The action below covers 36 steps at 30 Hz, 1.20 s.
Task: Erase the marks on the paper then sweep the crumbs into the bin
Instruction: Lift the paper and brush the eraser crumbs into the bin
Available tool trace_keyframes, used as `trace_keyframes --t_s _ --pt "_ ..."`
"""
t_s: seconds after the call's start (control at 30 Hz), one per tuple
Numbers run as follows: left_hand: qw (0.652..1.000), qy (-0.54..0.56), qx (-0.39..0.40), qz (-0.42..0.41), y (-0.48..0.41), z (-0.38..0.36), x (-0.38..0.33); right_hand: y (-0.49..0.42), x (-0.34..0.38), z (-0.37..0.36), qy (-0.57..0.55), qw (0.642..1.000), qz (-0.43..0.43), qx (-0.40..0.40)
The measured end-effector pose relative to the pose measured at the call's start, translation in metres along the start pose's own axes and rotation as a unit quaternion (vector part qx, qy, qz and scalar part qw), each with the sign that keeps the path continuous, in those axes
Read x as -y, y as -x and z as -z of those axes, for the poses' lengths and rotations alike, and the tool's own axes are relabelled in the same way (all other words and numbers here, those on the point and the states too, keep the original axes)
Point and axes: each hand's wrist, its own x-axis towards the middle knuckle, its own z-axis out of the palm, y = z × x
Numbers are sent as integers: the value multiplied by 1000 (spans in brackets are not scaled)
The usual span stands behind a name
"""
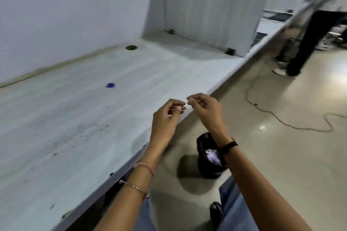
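Note:
The frame is blurred. My left hand (169, 116) hovers over the table's front edge (159, 146) and pinches a small thin pale thing (178, 108) that I cannot identify. My right hand (203, 108) is just beside it, past the edge and above the floor. Its fingers are curled, with thumb and forefinger pressed together and nothing visible between them. A black bin (210, 155) with white scraps inside stands on the floor below the hands. Dark specks and smudges (80, 133) lie on the white table (93, 108). No paper is in view.
A small blue thing (110, 85) lies further back on the table, and a round cable hole (131, 47) sits near the wall. A white divider panel (210, 5) closes the far end. A person (308, 43) stands at back right. A cable (281, 122) runs across the floor.

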Motion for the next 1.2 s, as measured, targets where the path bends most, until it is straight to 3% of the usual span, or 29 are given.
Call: trace_keyframes --t_s 0.17,0.3,0.43,0.63,0.8,0.9,0.97,1.2 --pt "989 25 146 28 -14 -82 26 6 -74 61 49 990 -86 -97" --pt "978 11 192 84 -29 -132 81 10 -151 83 78 972 -195 -104" --pt "968 -12 201 148 -45 -174 157 10 -240 85 75 938 -326 -85" --pt "941 -33 204 266 -47 -231 251 22 -370 59 57 861 -498 -85" --pt "919 -47 211 328 -39 -255 310 37 -453 31 -17 788 -599 -139" --pt "909 -53 217 352 -34 -260 330 47 -528 17 -55 770 -620 -142" --pt "904 -59 227 358 -32 -257 335 39 -536 16 -52 777 -616 -122" --pt "912 -69 207 349 -36 -230 322 10 -446 23 11 790 -599 -130"
